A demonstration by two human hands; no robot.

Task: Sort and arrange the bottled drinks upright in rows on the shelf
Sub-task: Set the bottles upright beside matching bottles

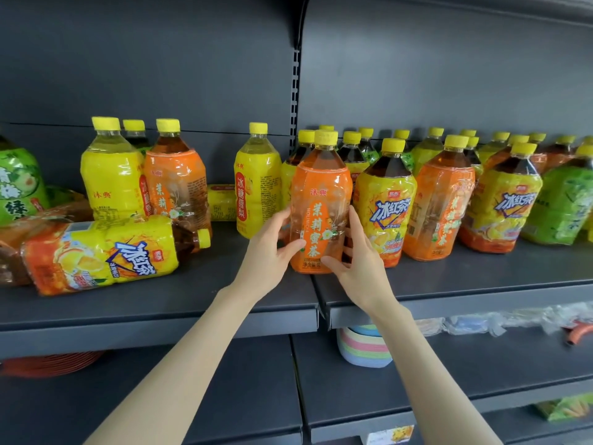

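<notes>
Landmark: the orange jasmine honey tea bottle (321, 207), upright near the front of the shelf (192, 316), where two shelf boards meet.
Left hand (269, 252): grips the landmark's left flank, with the thumb across the lower label and the fingers wrapped round the side.
Right hand (356, 261): cups its right flank, with the thumb at the lower front and the fingers part-spread along the side and behind. Both hands hold this one bottle.
Right of it: a crowd of upright bottles, starting with an iced black tea bottle (385, 203) just beside it. Orange, yellow and green labels are mixed there.
Behind-left of it: a rock-sugar pear bottle (256, 187), upright and just beside it.
Farther left: a second pear bottle (109, 175) and a second jasmine bottle (175, 181), both upright and touching. Behind them a small yellow bottle (221, 202) lies on its side.
Far left, front: a lying iced black tea bottle (106, 252), its cap pointing toward the landmark, with more bottles lying behind it. A green tea bottle (16, 187) is cut off at the edge, so I cannot tell how it stands.
Below it: stacked pastel bowls (362, 348) on the lower shelf.
Progress: roughly midway, in my judgement. The right side is stood up but not sorted by kind. The left still needs its fallen bottles raised and rows formed.
</notes>
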